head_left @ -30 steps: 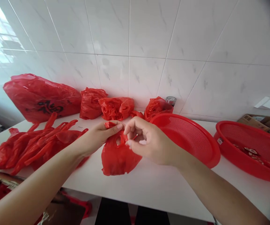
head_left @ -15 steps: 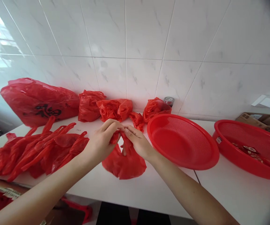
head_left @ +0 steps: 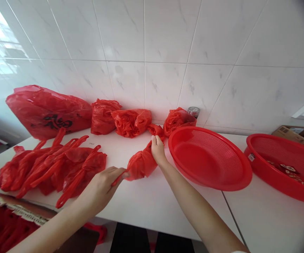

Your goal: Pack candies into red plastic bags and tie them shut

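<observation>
A red plastic bag [head_left: 142,163] is stretched between my two hands over the white table [head_left: 141,207]. My left hand [head_left: 105,186] is closed on one twisted end of it, low and to the left. The opposite end is gripped by my right hand [head_left: 157,149], higher up and further from me. The bag's middle looks rounded; what is inside cannot be made out. Left of my left hand lies a pile of tied red bags [head_left: 51,167] with their handles sticking out. Just beyond my right hand sits a small crumpled red bag [head_left: 155,130].
Bundled red bags [head_left: 132,123] and a big red bag with black writing [head_left: 49,112] line the tiled wall. To the right stand a red perforated basin [head_left: 207,161] and another red basin [head_left: 280,182] holding small items. A cardboard box [head_left: 12,214] of red material is at lower left.
My hands, close together at the bag's top before, have moved apart. The left went down and left, the right slightly up and right, and the bag is now pulled out between them.
</observation>
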The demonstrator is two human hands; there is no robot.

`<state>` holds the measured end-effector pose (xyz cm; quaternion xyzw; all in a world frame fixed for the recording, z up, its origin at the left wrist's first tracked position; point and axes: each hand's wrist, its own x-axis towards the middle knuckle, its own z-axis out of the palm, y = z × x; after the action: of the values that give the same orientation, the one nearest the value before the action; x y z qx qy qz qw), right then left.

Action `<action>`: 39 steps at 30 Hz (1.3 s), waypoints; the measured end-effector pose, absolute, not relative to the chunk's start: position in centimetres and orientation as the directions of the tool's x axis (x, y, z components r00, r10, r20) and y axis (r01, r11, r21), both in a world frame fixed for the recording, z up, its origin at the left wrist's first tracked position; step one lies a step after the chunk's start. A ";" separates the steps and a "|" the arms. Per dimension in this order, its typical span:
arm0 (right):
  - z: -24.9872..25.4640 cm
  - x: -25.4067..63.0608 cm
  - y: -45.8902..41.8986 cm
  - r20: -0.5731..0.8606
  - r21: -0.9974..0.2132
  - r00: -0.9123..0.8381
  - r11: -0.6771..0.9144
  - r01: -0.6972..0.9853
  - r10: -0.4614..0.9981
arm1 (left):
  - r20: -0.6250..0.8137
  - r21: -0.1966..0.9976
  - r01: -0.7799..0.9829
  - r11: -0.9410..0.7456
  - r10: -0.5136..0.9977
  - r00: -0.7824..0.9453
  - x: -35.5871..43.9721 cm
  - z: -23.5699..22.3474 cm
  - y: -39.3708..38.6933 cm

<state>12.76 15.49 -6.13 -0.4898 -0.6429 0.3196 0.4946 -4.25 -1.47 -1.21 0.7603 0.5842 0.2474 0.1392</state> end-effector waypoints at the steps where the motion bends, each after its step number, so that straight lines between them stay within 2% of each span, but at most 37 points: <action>1: -6.8 12.6 16.3 0.314 -0.895 -0.023 0.304 0.328 0.949 | 0.191 0.517 0.814 -0.267 0.962 0.194 -4.5 -1.6 -1.9; 5: -8.6 11.8 18.4 0.276 -0.876 -0.033 0.266 0.402 0.960 | 0.136 0.588 0.775 -0.233 0.972 0.189 -4.5 -2.0 -2.6; 8: -9.0 11.4 18.7 0.236 -0.865 -0.046 0.232 0.445 0.971 | 0.167 0.652 0.721 -0.234 0.972 0.165 -3.8 -1.9 -1.6; 12: -9.1 11.2 16.5 0.218 -0.844 -0.055 0.216 0.491 0.974 | 0.283 0.770 0.619 -0.158 0.953 -0.109 -3.6 -3.7 1.8; 14: -9.4 11.0 14.5 0.225 -0.823 -0.080 0.233 0.518 0.971 | 0.303 0.779 0.616 -0.115 0.930 -0.209 -3.8 -5.4 3.9; 19: -11.1 10.7 11.9 0.212 -0.762 -0.150 0.259 0.594 0.966 | 0.174 0.724 0.690 -0.012 0.971 -0.165 -3.7 -8.6 7.3; 26: -12.6 12.4 15.9 0.202 -0.673 -0.151 0.249 0.696 0.968 | 0.043 0.712 0.701 0.024 0.996 -0.078 -4.5 -9.2 6.5; 33: -14.8 12.3 17.1 0.180 -0.545 -0.160 0.233 0.806 0.971 | 0.014 0.608 0.791 0.068 0.995 -0.096 -5.1 -10.0 6.3; 39: -15.7 12.5 16.9 0.189 -0.405 -0.214 0.275 0.872 0.958 | -0.045 0.447 0.881 0.154 0.988 -0.150 -5.2 -11.3 7.5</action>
<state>12.49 16.95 -15.69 -0.5927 -0.7719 0.1057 0.2039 -5.22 7.53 -11.32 0.6305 0.7411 0.1599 0.1665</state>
